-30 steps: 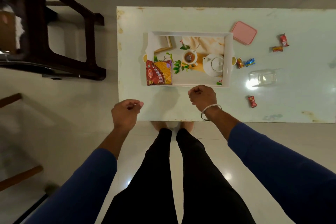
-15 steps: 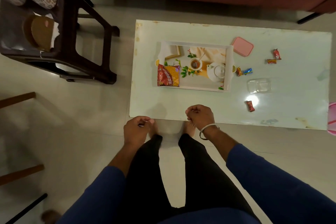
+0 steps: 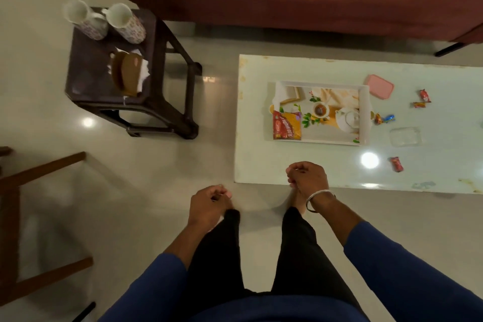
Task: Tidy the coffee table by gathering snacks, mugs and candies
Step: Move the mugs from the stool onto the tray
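Two mugs [image 3: 104, 22] stand on the side stool [image 3: 109, 81], at ten o'clock from the left hand [image 3: 209, 204], the nearer; both it and the right hand [image 3: 308, 178] hang loosely curled, empty.

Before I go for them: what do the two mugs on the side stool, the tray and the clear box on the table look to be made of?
Two mugs: probably glazed ceramic, glossy white inside with a small floral print outside.
Tray: white raised rim, printed picture base; likely painted wood or plastic, cannot tell which.
Clear box: transparent, probably plastic; the table shows through it.
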